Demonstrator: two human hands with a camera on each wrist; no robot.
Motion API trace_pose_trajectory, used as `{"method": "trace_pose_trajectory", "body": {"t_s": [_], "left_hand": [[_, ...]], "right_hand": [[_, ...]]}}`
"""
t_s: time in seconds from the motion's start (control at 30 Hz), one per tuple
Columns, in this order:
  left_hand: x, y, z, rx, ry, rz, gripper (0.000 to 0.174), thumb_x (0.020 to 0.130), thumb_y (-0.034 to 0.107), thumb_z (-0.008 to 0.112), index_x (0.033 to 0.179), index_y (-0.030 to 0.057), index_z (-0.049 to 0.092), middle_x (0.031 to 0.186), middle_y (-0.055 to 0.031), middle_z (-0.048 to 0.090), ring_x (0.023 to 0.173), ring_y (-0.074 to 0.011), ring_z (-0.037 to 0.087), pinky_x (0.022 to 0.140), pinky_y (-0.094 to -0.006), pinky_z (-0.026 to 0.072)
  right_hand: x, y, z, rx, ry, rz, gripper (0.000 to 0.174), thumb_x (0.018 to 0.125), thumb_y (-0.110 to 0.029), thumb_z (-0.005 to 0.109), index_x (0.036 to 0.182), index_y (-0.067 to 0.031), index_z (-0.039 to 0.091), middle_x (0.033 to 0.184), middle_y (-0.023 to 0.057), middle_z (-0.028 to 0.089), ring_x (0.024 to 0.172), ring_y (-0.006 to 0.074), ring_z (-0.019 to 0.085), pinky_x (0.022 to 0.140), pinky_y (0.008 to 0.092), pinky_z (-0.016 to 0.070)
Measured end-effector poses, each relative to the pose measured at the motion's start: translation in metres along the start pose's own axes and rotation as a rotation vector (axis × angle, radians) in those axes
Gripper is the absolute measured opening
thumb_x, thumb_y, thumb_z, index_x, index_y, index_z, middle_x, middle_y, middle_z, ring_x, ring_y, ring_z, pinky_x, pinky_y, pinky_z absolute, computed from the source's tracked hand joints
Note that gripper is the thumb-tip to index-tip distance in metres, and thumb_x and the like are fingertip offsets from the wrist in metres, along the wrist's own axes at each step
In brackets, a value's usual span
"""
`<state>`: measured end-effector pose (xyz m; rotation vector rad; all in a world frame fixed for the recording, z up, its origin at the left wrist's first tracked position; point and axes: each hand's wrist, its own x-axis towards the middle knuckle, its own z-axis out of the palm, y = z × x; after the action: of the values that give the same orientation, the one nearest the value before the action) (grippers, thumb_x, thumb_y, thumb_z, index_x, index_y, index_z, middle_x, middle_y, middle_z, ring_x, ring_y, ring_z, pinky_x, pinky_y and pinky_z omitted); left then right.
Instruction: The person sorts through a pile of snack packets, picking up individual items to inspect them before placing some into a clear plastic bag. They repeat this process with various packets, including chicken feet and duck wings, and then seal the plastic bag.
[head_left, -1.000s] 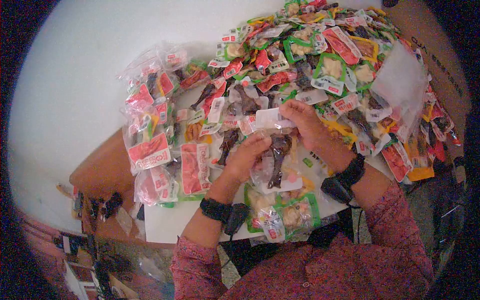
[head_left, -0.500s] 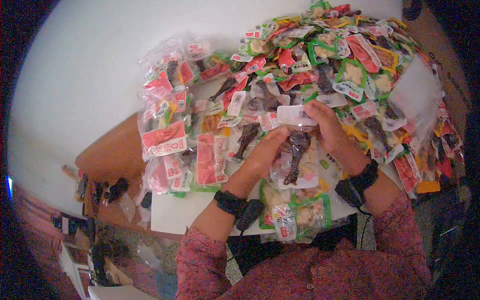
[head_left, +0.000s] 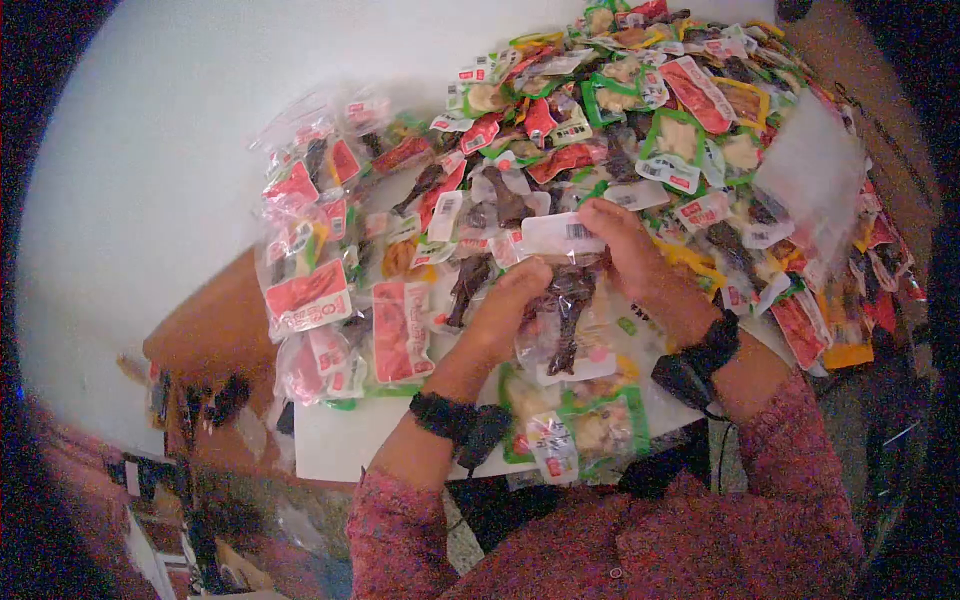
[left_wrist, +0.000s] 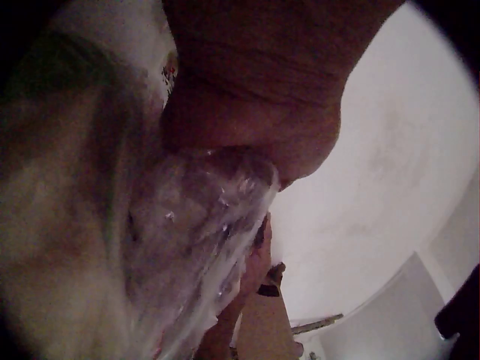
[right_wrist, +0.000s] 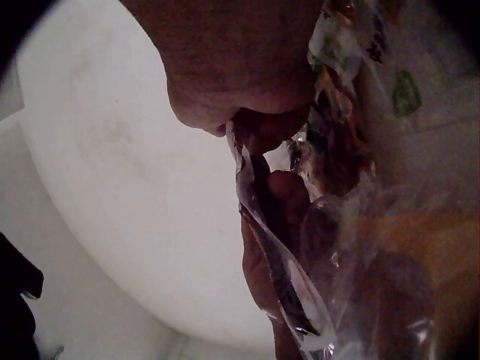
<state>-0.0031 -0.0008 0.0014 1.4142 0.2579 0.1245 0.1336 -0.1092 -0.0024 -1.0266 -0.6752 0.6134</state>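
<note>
Both hands hold a clear vacuum packet with a dark drumstick (head_left: 568, 325) inside and a white barcode label (head_left: 562, 234) across its top. My left hand (head_left: 508, 308) pinches the packet's left side just below the label. At the label's upper right end, my right hand (head_left: 632, 252) grips the packet with its thumb along the edge. Part of each hand's fingers is hidden behind the packet in the head view. From the left wrist, the shiny clear film (left_wrist: 202, 217) shows against the left hand; the right wrist view shows the packet edge-on (right_wrist: 262, 232) between the hands.
A large heap of snack packets (head_left: 670, 150) covers the table's back and right. Further packets in clear bags (head_left: 305, 295) stand at the left. Green-edged packets (head_left: 600, 430) lie at the white table's (head_left: 330, 440) front edge. A clear empty-looking bag (head_left: 815, 175) rests on the heap.
The head view swung and came partly back, shifting the whole scene. Both hands keep their hold on the drumstick packet, with little change in their pose.
</note>
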Motion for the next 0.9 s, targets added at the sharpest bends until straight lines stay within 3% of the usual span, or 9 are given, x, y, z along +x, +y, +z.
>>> {"method": "trace_pose_trajectory", "body": {"t_s": [0.23, 0.3, 0.4, 0.47, 0.63, 0.83, 0.9], "left_hand": [[-0.002, 0.0, 0.0, -0.076, -0.022, -0.057, 0.025, 0.083, 0.029, 0.049, 0.1, 0.0116, 0.052, 0.086, 0.0026, 0.057, 0.071, -0.0036, 0.05, 0.047, -0.0172, 0.0326], [0.0, -0.004, 0.0, -0.074, -0.042, -0.022, 0.032, 0.086, 0.031, 0.041, 0.106, 0.0069, 0.046, 0.087, 0.002, 0.055, 0.059, -0.0008, 0.044, 0.041, -0.0141, 0.0304], [-0.003, 0.001, 0.0, -0.051, -0.064, -0.049, 0.031, 0.086, 0.031, 0.039, 0.105, 0.0077, 0.047, 0.084, 0.002, 0.055, 0.056, -0.0012, 0.042, 0.04, -0.0149, 0.0294], [-0.006, 0.006, 0.002, -0.029, -0.042, -0.047, 0.032, 0.086, 0.032, 0.039, 0.105, 0.0083, 0.048, 0.084, 0.002, 0.056, 0.055, -0.0011, 0.042, 0.04, -0.0148, 0.0293], [-0.009, 0.013, 0.007, -0.024, -0.004, -0.056, 0.033, 0.087, 0.034, 0.036, 0.105, 0.0098, 0.048, 0.083, 0.0019, 0.056, 0.053, -0.0003, 0.042, 0.04, -0.014, 0.0283], [-0.011, 0.018, 0.011, -0.124, -0.09, -0.011, 0.035, 0.087, 0.036, 0.036, 0.106, 0.0098, 0.048, 0.082, 0.0012, 0.057, 0.052, -0.0007, 0.042, 0.039, -0.0151, 0.0295], [-0.009, 0.014, 0.012, -0.121, -0.017, -0.008, 0.036, 0.087, 0.037, 0.036, 0.107, 0.0094, 0.047, 0.083, 0.0009, 0.057, 0.051, -0.0006, 0.042, 0.038, -0.015, 0.0297]], "right_hand": [[-0.007, -0.01, 0.007, 0.036, 0.001, 0.06, 0.012, 0.081, -0.023, 0.05, 0.078, -0.0108, 0.05, 0.071, -0.0036, 0.049, 0.064, 0.0057, 0.048, 0.053, 0.0204, 0.04], [-0.006, -0.007, 0.006, 0.04, -0.009, 0.048, 0.012, 0.081, -0.023, 0.051, 0.078, -0.0114, 0.05, 0.071, -0.0041, 0.049, 0.064, 0.0054, 0.048, 0.053, 0.0203, 0.0401], [-0.006, -0.008, 0.007, 0.06, 0.017, 0.046, 0.012, 0.081, -0.024, 0.051, 0.079, -0.012, 0.05, 0.072, -0.0043, 0.049, 0.064, 0.0052, 0.049, 0.052, 0.02, 0.0404], [-0.008, -0.013, 0.011, 0.102, 0.049, 0.124, 0.012, 0.081, -0.024, 0.051, 0.078, -0.0125, 0.05, 0.072, -0.0044, 0.05, 0.065, 0.0052, 0.049, 0.053, 0.0204, 0.0408], [-0.008, -0.01, 0.009, 0.117, 0.029, 0.104, 0.011, 0.08, -0.023, 0.051, 0.078, -0.0126, 0.05, 0.072, -0.0043, 0.05, 0.065, 0.0052, 0.05, 0.052, 0.02, 0.041], [-0.008, -0.012, 0.01, 0.088, 0.028, 0.108, 0.011, 0.08, -0.022, 0.052, 0.079, -0.0112, 0.05, 0.071, -0.0032, 0.052, 0.062, 0.0061, 0.051, 0.052, 0.0198, 0.0418], [-0.006, -0.01, 0.009, 0.095, 0.027, 0.096, 0.011, 0.08, -0.021, 0.052, 0.078, -0.0107, 0.05, 0.071, -0.003, 0.052, 0.061, 0.0063, 0.051, 0.052, 0.02, 0.0421]]}}
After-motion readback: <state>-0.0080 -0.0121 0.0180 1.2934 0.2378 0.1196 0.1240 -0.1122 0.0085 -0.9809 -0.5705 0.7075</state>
